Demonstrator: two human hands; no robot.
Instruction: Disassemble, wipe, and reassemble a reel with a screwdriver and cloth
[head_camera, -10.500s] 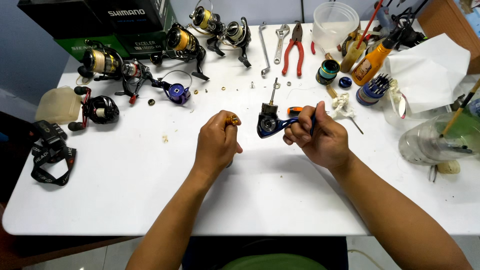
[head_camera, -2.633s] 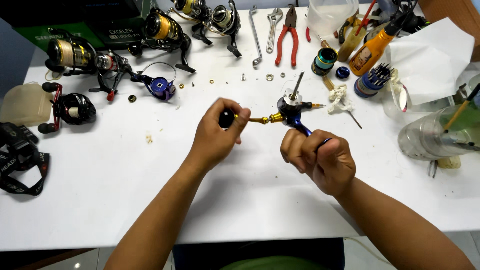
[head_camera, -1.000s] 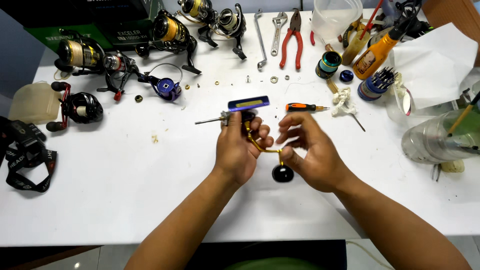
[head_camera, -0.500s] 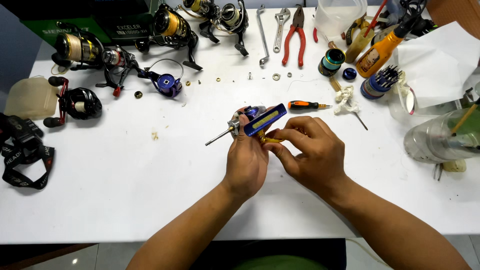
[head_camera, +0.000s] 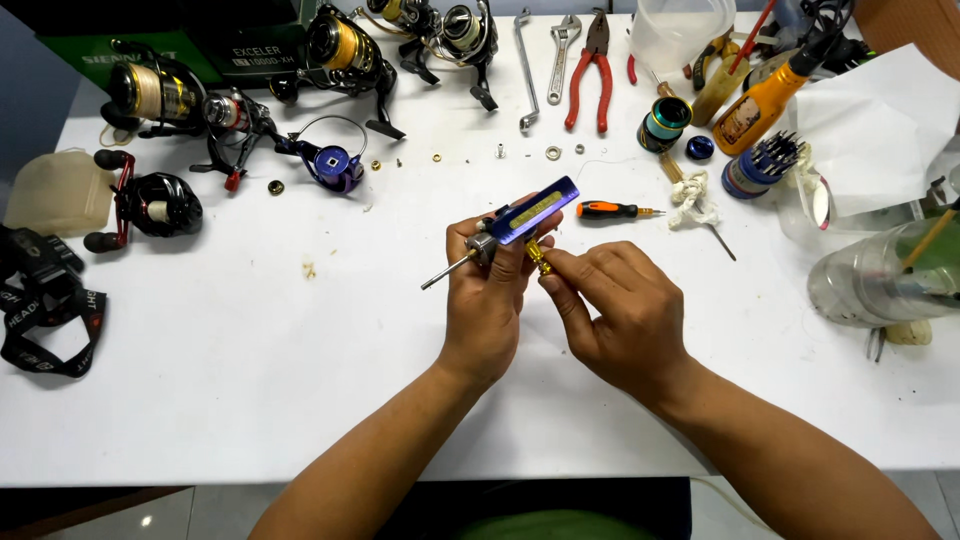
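My left hand (head_camera: 490, 305) grips a blue fishing reel body (head_camera: 530, 212) above the middle of the white table (head_camera: 250, 380). The reel's metal shaft (head_camera: 447, 272) points out to the left and down. My right hand (head_camera: 615, 310) pinches the gold handle arm (head_camera: 537, 257) just under the blue body; the handle's knob is hidden inside this hand. Both hands touch each other around the reel.
Several fishing reels (head_camera: 340, 45) and loose reel parts (head_camera: 325, 160) lie at the back left. Small washers and nuts (head_camera: 552, 152), a wrench (head_camera: 525, 60), red pliers (head_camera: 597, 60), an orange screwdriver (head_camera: 612, 210), bottles (head_camera: 765, 95) and a clear jar (head_camera: 880, 280) crowd the back and right. A headlamp strap (head_camera: 45, 300) lies at left.
Over the earlier frames the reel went from my right hand to my left hand. In the last second the blue body tilted upward and my right hand closed in over the handle knob.
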